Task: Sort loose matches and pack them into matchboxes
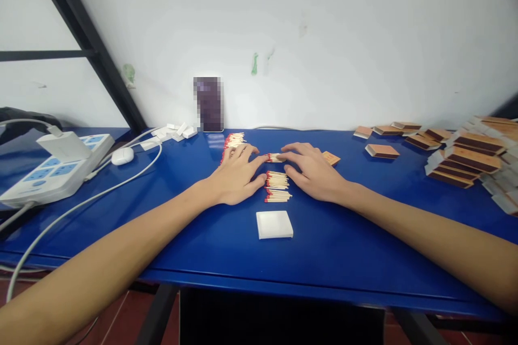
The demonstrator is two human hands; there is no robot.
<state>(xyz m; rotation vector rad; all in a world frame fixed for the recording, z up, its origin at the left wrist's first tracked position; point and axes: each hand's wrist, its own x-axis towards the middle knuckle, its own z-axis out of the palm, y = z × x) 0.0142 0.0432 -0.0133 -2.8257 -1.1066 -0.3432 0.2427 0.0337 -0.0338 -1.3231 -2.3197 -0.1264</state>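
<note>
My left hand lies low over the blue table, fingers spread, its index fingertip at the red-headed ends of a small row of matches. Opposite it, my right hand has its fingers apart, with the index fingertip at the plain ends of that row. Between my thumbs lies a larger group of matches, red heads to the left. Beyond my left hand is another pile of matches, partly hidden by the fingers. A small white matchbox tray sits nearer the front edge.
A matchbox sleeve is partly behind my right hand. Several matchbox sleeves are heaped at the right. White trays lie back left near a phone leaning on the wall. A power strip, cable and earbud case occupy the left.
</note>
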